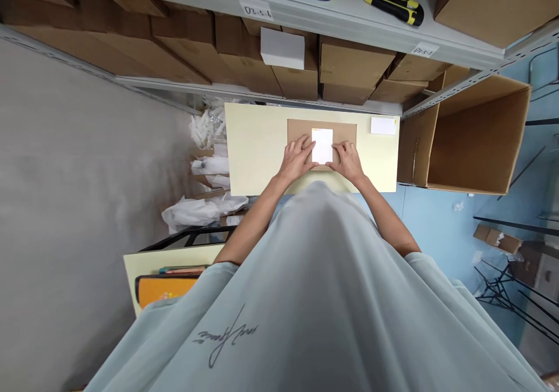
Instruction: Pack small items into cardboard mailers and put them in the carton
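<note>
A flat brown cardboard box [301, 127] lies on the pale yellow tabletop [257, 147]. Over its middle is a white rectangular label [322, 146]; whether it is stuck down or just above the cardboard I cannot tell. My left hand [297, 159] grips the label's left edge, thumb at the lower corner and index finger higher up. On the opposite edge, my right hand [347, 160] grips it in the same way. The remaining fingers of both hands are bent over the cardboard. A small stack of white labels [383, 126] sits at the table's right end.
Behind the table stands a metal shelf [297, 13] with cardboard boxes [356, 63], a white box [282, 48] and utility knives [391, 3]. An open carton [476, 141] is at the right. Plastic bags [205, 211] lie left, near a second table [133, 269].
</note>
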Demonstrator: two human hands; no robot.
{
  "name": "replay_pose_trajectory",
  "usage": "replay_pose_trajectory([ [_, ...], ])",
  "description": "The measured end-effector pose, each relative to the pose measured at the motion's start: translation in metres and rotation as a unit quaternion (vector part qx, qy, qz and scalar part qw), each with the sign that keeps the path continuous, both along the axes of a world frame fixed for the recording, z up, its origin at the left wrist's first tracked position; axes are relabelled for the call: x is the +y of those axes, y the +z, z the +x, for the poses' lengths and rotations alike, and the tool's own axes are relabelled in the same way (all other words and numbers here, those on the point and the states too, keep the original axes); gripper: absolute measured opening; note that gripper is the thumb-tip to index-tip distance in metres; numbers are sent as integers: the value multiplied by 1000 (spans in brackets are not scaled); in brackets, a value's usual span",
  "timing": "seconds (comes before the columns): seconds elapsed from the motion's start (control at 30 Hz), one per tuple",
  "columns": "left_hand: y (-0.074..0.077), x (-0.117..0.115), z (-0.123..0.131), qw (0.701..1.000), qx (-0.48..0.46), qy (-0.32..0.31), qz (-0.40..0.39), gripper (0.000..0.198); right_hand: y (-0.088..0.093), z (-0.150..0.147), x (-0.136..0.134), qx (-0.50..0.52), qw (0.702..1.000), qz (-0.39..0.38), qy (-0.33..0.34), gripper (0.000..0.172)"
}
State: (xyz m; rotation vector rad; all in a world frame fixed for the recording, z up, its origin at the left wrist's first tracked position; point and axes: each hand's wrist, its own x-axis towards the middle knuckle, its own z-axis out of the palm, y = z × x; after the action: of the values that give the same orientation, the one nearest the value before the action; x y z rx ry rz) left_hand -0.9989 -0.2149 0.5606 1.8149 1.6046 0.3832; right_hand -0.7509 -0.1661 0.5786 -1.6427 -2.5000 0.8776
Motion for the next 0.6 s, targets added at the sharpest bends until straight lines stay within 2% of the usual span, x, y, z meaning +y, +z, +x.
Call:
replay_pose_trajectory([
  [0.1, -2, -10, 7, 1000, -7, -21, 15, 73, 3, -3, -5, -17, 999, 13, 26, 76],
  [0.2, -6, -3, 19, 999, -12, -19, 23, 72, 3, -21, 5, -28, 999, 9, 37, 68],
  [0.3, -7, 10, 29, 1000, -13, 0, 17, 74, 1, -42, 14, -32, 999, -3, 9, 67],
  [0.4, -6, 16, 33, 1000, -15, 8, 18, 76, 0, -49, 6, -40, 999, 1, -14, 67],
  [0.5, -1, 6, 23, 1000, -16, -2, 17, 74, 2, -35, -17, -46, 999, 4, 12, 65],
  [0.6, 2, -17, 1, 1000, -12, 6, 16, 73, 6, -1, -43, -41, 999, 7, 28, 62],
])
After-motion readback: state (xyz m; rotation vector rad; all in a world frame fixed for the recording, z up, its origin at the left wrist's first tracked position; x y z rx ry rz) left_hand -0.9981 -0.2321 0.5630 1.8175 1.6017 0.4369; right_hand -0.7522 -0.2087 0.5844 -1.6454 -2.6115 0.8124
